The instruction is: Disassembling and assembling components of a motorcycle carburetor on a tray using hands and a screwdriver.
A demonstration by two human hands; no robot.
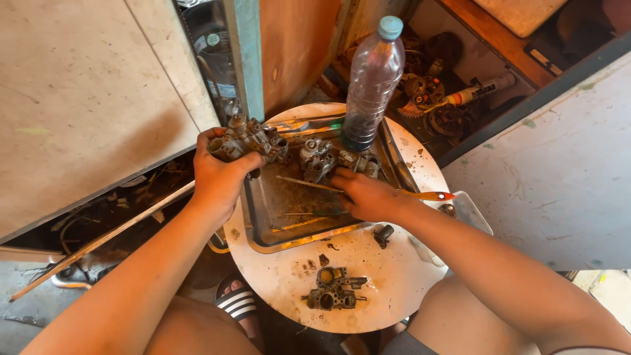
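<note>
The left hand [220,172] is wrapped around a grimy grey cast-metal carburettor body [253,139], fingers curled tight about its lower part, holding it up just over the left rim of the shallow, stained metal tray [263,204]. It looks a dense, heavy lump for its size — rigid, knobbly with spigots and screws, and likely greasy, so the thick middle casting seems the safest place to grip, not the thin levers sticking out on top.

The right hand [368,196] lies low in the tray with its fingers drawn together, the tips against a second small grey metal carburettor part [359,162]; whether it actually pinches that piece I cannot tell. A long thin screwdriver with an orange handle [368,189] runs under or through that hand, its tip pointing left across the tray. Another dirty carburettor piece [317,159] sits between the two hands.

The tray rests on a round white table top [381,289], smeared with dirt. A clear plastic bottle with a pale blue cap [373,82] stands upright at the tray's far edge — and a further carburettor body [334,289] lies on the table near the front.
</note>
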